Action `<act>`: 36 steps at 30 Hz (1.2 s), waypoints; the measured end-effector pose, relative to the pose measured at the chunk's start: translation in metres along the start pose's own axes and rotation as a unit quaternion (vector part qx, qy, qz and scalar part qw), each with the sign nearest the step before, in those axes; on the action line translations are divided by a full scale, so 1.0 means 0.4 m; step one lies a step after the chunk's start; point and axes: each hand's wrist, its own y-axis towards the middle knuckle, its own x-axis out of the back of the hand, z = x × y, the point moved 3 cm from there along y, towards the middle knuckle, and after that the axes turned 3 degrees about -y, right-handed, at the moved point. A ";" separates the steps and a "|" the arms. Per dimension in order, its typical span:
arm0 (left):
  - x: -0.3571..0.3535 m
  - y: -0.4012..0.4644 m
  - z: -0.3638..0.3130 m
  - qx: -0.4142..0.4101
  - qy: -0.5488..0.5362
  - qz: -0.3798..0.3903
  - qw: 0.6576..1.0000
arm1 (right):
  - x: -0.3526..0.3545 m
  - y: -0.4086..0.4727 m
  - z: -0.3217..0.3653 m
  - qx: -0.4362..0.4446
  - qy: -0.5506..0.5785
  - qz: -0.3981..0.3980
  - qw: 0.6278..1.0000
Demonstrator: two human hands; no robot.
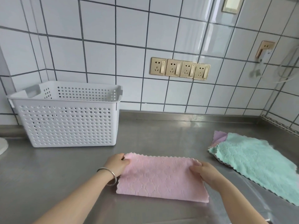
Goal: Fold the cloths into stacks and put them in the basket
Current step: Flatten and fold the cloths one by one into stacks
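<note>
Steel counter (161,131): left hand (117,164) and right hand (204,172) pinch pink cloth (161,177); basket (68,120) interior hidden.

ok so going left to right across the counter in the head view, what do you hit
white perforated basket → left hand → pink cloth → right hand → green cloth

Table (161,135): brushed stainless metal, smooth, dull sheen w/ soft reflections. Basket (68,123): white plastic, matt, perforated w/ round holes. Pink cloth (161,177): fluffy microfibre, embossed diamond pattern, zigzag edges. Green cloth (258,162): same plush fabric. Wall (97,54): glossy white tiles, dark grout. Sockets (180,68): metallic gold finish.
</note>
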 end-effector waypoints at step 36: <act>-0.188 -0.103 -0.081 -0.103 0.345 0.143 0.922 | -0.111 -0.160 -0.029 0.025 -0.271 -0.221 0.937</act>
